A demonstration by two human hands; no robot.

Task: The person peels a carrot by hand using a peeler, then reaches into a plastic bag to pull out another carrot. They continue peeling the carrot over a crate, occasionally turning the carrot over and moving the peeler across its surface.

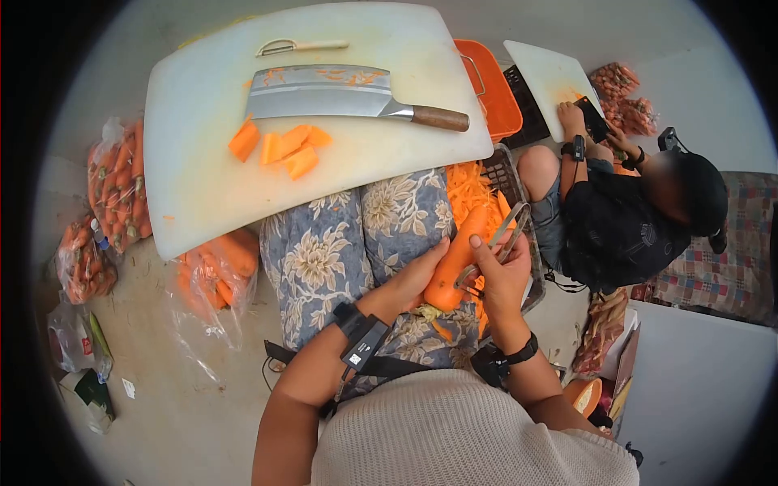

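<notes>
Smooth tapered carrot (455, 259) held below the white plastic cutting board (203, 186), left hand (417, 275) cupped around its thick end, right hand (502, 275) pinching a metal peeler (496, 243) against it, steel cleaver (340, 93) and chunky carrot pieces (279, 146) on the board.

Left hand (413, 279) gripping carrot (455, 261), right hand (504, 275) holding peeler (496, 243) (against carrot), cleaver (348, 95) on cutting board (203, 178)
</notes>
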